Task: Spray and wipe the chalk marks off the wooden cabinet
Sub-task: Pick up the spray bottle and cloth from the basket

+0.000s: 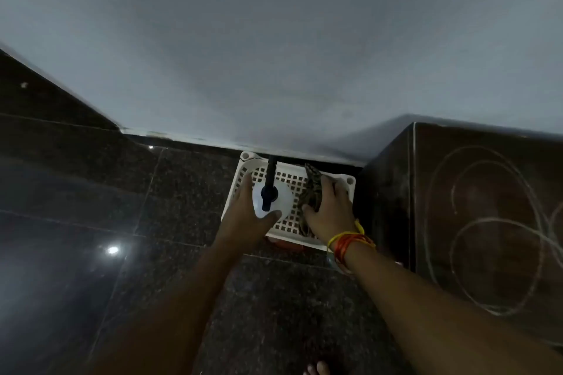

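Observation:
A white spray bottle (pixel 281 197) with a black nozzle stands in a white perforated basket (pixel 291 230) on the floor against the wall. My left hand (pixel 243 216) grips the bottle's body from the left. My right hand (pixel 327 211) closes over a dark patterned cloth (pixel 312 181) lying in the right part of the basket. The dark wooden cabinet (pixel 475 213) stands to the right of the basket. White chalk swirls (pixel 457 198) cover its top face.
Dark polished stone floor (pixel 152 222) spreads left and toward me, with light glare on it. A grey wall (pixel 274 55) rises behind the basket. My bare toes (pixel 318 368) show at the bottom edge. Coloured threads (pixel 347 242) circle my right wrist.

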Demonstrator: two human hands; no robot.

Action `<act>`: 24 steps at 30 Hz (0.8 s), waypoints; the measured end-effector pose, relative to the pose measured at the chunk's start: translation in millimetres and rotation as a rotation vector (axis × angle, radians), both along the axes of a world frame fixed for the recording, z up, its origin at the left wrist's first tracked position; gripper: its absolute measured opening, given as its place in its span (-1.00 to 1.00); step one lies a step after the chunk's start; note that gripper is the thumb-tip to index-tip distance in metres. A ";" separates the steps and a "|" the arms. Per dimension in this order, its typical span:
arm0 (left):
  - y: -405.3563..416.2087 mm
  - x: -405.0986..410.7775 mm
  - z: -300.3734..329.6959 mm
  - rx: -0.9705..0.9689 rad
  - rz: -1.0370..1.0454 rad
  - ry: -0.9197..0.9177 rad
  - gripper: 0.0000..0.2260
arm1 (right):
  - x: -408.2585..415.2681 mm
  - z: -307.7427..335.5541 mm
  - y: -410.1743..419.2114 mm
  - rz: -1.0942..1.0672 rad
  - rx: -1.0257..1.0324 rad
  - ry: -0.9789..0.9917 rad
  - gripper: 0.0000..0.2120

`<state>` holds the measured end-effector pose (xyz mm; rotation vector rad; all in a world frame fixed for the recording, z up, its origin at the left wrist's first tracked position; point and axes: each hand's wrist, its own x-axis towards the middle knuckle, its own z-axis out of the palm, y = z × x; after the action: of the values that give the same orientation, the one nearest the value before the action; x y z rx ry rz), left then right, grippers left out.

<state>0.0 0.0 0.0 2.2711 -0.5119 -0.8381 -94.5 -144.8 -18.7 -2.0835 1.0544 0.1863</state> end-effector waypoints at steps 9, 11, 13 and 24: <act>-5.6 7.9 -25.5 -0.144 0.025 0.004 -0.27 | 12.7 -39.6 -3.7 0.039 -0.019 0.196 -0.25; -8.6 8.6 -27.9 -0.182 0.038 0.018 -0.31 | 14.2 -46.6 -4.6 0.041 -0.002 0.220 -0.23; -12.0 10.5 -28.3 -0.215 0.032 0.017 -0.34 | 15.7 -53.0 -4.7 0.060 -0.011 0.229 -0.24; -20.5 4.2 -26.2 -0.244 0.090 -0.029 -0.57 | 10.8 -48.3 -4.7 0.110 -0.178 0.001 -0.59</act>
<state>4.2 -20.5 -26.2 2.0686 -0.4926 -0.6609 -83.7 -149.4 -67.0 -2.3035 0.9888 0.1528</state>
